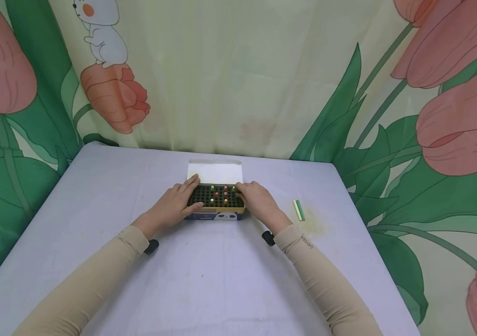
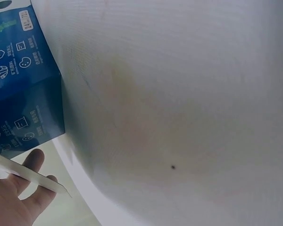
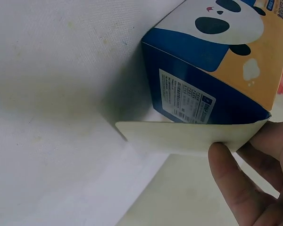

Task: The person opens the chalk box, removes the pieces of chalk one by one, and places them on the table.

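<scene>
An open blue and yellow box (image 1: 198,216) with a panda print stands on the table, its white lid (image 1: 215,171) raised at the back. Inside is a dark holder (image 1: 199,190) full of holes, with several coloured chalk sticks upright in it. My left hand (image 1: 171,205) steadies the box's left side, fingers fairly straight toward the back corner and thumb along the front edge. At the back right corner, my right hand (image 1: 259,201) has its fingertips at a light green chalk stick (image 1: 234,188) and seems to pinch it. Its other fingers (image 3: 226,174) touch a white side flap (image 3: 179,136).
Two loose chalk sticks, one pale yellow (image 1: 296,211) and one green (image 1: 300,210), lie right of the box. A yellowish smudge marks the white tablecloth (image 1: 205,289) near them. Behind the table hangs a curtain (image 1: 238,84) printed with tulips.
</scene>
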`<move>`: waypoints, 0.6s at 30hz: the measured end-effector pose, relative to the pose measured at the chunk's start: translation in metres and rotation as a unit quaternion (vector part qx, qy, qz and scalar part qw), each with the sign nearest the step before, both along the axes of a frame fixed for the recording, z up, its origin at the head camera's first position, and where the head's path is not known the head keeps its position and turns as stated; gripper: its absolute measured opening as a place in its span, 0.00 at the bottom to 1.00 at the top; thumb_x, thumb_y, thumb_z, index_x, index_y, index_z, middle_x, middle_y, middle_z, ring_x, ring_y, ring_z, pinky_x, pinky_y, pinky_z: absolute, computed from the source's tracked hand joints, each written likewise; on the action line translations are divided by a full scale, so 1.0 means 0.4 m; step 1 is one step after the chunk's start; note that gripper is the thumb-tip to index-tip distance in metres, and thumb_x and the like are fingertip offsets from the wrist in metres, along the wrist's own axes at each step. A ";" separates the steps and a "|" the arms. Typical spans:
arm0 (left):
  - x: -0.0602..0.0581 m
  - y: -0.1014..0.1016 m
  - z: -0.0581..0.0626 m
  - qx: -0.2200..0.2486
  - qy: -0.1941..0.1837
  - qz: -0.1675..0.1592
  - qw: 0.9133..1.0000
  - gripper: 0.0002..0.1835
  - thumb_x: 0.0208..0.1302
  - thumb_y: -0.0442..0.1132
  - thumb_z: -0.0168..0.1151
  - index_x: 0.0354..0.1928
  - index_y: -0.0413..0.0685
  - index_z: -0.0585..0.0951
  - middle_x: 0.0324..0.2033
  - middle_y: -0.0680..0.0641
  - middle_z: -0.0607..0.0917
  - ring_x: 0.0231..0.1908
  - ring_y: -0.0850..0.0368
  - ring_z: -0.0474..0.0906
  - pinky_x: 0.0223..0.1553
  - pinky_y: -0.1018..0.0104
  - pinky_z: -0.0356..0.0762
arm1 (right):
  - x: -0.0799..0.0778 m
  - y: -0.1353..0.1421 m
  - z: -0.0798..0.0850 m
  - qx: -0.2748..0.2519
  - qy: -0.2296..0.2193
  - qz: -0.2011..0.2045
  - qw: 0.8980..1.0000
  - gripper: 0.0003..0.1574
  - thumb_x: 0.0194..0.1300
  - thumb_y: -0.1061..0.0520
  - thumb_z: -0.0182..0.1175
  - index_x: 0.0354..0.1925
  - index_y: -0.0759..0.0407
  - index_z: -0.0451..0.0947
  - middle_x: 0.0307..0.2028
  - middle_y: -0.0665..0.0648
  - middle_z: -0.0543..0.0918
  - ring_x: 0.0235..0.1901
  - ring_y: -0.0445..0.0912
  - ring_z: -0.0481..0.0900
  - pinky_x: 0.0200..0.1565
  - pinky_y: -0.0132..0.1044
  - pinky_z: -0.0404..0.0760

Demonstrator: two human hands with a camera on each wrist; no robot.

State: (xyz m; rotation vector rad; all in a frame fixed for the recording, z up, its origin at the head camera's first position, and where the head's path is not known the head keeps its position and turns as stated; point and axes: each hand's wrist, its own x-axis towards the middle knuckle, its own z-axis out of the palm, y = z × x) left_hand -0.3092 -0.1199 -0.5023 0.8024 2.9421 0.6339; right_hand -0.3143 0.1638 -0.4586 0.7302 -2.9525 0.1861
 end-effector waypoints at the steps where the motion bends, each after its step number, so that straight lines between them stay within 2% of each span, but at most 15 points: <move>1: 0.000 -0.001 0.000 0.000 -0.001 0.000 1.000 0.49 0.76 0.71 0.44 0.84 0.49 0.44 0.84 0.48 0.42 0.71 0.34 0.64 0.69 0.35 0.64 | -0.001 -0.001 -0.001 0.002 0.001 0.002 1.000 0.06 0.78 0.55 0.59 0.47 0.53 0.81 0.35 0.52 0.88 0.33 0.46 0.80 0.36 0.40 0.82; 12: -0.004 0.004 -0.005 -0.007 -0.006 -0.001 1.000 0.49 0.77 0.70 0.44 0.84 0.48 0.44 0.84 0.47 0.42 0.71 0.33 0.63 0.71 0.36 0.63 | -0.005 0.006 -0.004 -0.006 -0.009 0.011 1.000 0.06 0.79 0.55 0.57 0.49 0.52 0.79 0.35 0.52 0.88 0.33 0.45 0.81 0.37 0.40 0.82; 18: -0.006 0.002 -0.002 -0.001 -0.001 0.000 1.000 0.49 0.77 0.69 0.46 0.84 0.47 0.45 0.84 0.46 0.44 0.71 0.32 0.64 0.70 0.35 0.63 | -0.011 0.005 0.000 -0.020 -0.009 0.026 0.999 0.06 0.80 0.55 0.56 0.49 0.53 0.79 0.31 0.51 0.86 0.32 0.45 0.80 0.35 0.40 0.80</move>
